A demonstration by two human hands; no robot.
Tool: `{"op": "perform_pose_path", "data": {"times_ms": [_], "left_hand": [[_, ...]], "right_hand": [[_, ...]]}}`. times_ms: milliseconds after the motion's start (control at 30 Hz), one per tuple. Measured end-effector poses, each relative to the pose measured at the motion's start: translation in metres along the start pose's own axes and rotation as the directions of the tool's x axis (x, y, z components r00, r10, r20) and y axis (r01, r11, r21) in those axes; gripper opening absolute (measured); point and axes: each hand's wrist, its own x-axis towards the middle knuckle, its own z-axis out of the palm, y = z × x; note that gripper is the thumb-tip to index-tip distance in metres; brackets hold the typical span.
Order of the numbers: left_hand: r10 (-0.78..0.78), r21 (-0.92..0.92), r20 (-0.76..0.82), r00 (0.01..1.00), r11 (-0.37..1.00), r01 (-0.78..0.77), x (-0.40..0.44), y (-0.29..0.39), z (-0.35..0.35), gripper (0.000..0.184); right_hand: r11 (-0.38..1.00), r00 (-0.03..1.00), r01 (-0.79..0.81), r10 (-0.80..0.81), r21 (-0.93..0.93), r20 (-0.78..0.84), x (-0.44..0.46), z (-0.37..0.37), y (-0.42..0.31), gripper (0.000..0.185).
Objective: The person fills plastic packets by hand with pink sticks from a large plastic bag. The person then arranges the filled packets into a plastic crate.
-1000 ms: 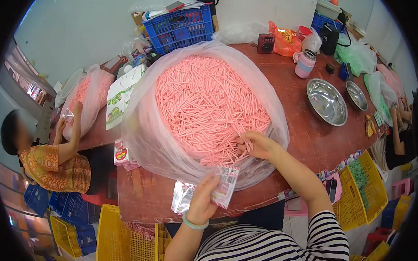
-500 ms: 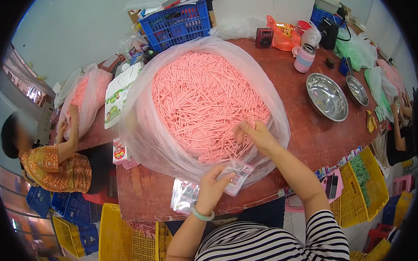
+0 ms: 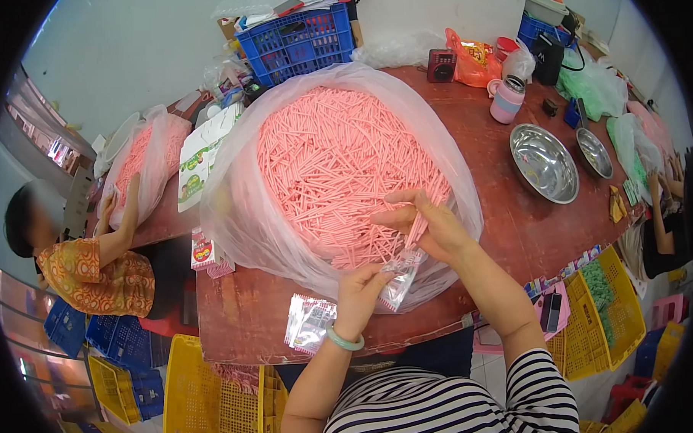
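A large clear plastic bag [image 3: 232,213] stands on the table, heaped with thin pink sticks [image 3: 345,163]. At its near edge my left hand [image 3: 358,296] pinches a small clear packet with printed edges [image 3: 399,285]. My right hand [image 3: 441,230] is just above the packet's mouth, a few pink sticks held between thumb and palm, their lower ends at the packet. Its index and middle fingers stretch out to the left over the heap. Beside my left wrist lie several flat silvery packets [image 3: 308,325] on the table.
The red-brown table [image 3: 481,135] carries a steel bowl [image 3: 543,164], a steel pan [image 3: 593,153] and a pink flask [image 3: 507,100]. Yellow crates [image 3: 192,397] stand below its edge. On the left, a person in an orange patterned shirt [image 3: 97,279] works at another bag of sticks [image 3: 142,162].
My right hand has lifted from the heap with pink sticks and come to the packet's mouth. My left hand has turned the packet more upright and moved it slightly right.
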Motion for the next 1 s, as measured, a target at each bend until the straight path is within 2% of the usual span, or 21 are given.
{"op": "perform_pose_path", "data": {"times_ms": [67, 133, 167, 267, 367, 433, 533, 667, 733, 767, 833, 867, 933, 967, 1000], "left_hand": [[0.184, 0.274, 0.081, 0.980, 0.941, -0.199, 0.001, -0.002, -0.003, 0.017], [0.213, 0.289, 0.092, 0.973, 0.929, -0.231, 0.000, 0.000, -0.003, 0.018], [0.242, 0.305, 0.104, 0.965, 0.915, -0.263, 0.000, 0.001, -0.003, 0.018], [0.253, 0.311, 0.080, 0.964, 0.913, -0.265, -0.002, 0.001, -0.003, 0.018], [0.237, 0.297, 0.051, 0.970, 0.924, -0.242, -0.004, 0.007, -0.002, 0.019], [0.246, 0.287, 0.039, 0.968, 0.926, -0.247, -0.003, 0.004, -0.003, 0.018], [0.272, 0.288, 0.025, 0.962, 0.919, -0.268, 0.001, 0.000, -0.004, 0.017], [0.318, 0.277, 0.003, 0.948, 0.911, -0.306, 0.003, 0.006, 0.002, 0.016], [0.327, 0.287, 0.006, 0.945, 0.905, -0.315, 0.006, 0.006, 0.003, 0.017], [0.336, 0.297, 0.010, 0.942, 0.899, -0.323, 0.006, 0.006, 0.004, 0.017], [0.318, 0.294, -0.009, 0.948, 0.907, -0.301, 0.007, 0.006, 0.007, 0.018], [0.303, 0.294, -0.029, 0.953, 0.914, -0.281, 0.008, 0.006, 0.009, 0.018], [0.348, 0.279, -0.034, 0.937, 0.903, -0.325, 0.012, 0.001, 0.013, 0.018], [0.392, 0.265, -0.036, 0.919, 0.891, -0.369, 0.015, -0.002, 0.014, 0.018], [0.397, 0.263, -0.037, 0.917, 0.889, -0.374, 0.017, -0.004, 0.015, 0.018]], "right_hand": [[0.999, 1.000, 0.005, -0.005, -0.031, 0.015, -0.002, 0.005, -0.006, 0.051], [0.993, 0.988, 0.065, -0.050, -0.095, 0.148, -0.004, 0.010, -0.007, 0.054], [0.993, 0.987, 0.065, -0.050, -0.095, 0.149, -0.004, 0.012, -0.006, 0.054], [0.983, 0.979, 0.069, -0.034, -0.170, 0.202, -0.005, 0.016, -0.002, 0.057], [0.970, 0.984, 0.091, -0.052, -0.224, 0.171, -0.003, 0.020, -0.001, 0.059], [0.960, 0.991, 0.124, -0.105, -0.251, 0.089, -0.001, 0.022, 0.000, 0.058], [0.966, 0.988, 0.147, -0.151, -0.212, -0.005, 0.000, 0.026, -0.005, 0.059], [0.968, 0.993, 0.118, -0.116, -0.220, 0.018, 0.001, 0.025, -0.001, 0.057], [0.954, 0.989, 0.035, 0.009, -0.296, 0.145, 0.001, 0.020, 0.003, 0.056], [0.954, 0.990, 0.033, 0.010, -0.297, 0.143, 0.001, 0.016, 0.006, 0.056], [0.926, 0.956, 0.040, 0.074, -0.376, 0.283, 0.000, 0.010, 0.010, 0.054], [0.926, 0.956, 0.039, 0.076, -0.377, 0.284, 0.000, 0.007, 0.007, 0.054], [0.817, 0.920, 0.079, 0.161, -0.572, 0.358, 0.000, 0.000, 0.000, 0.059], [0.815, 0.919, 0.081, 0.162, -0.574, 0.360, -0.001, 0.000, -0.003, 0.059], [0.751, 0.926, 0.140, 0.131, -0.645, 0.353, -0.002, 0.000, -0.008, 0.061]]}}
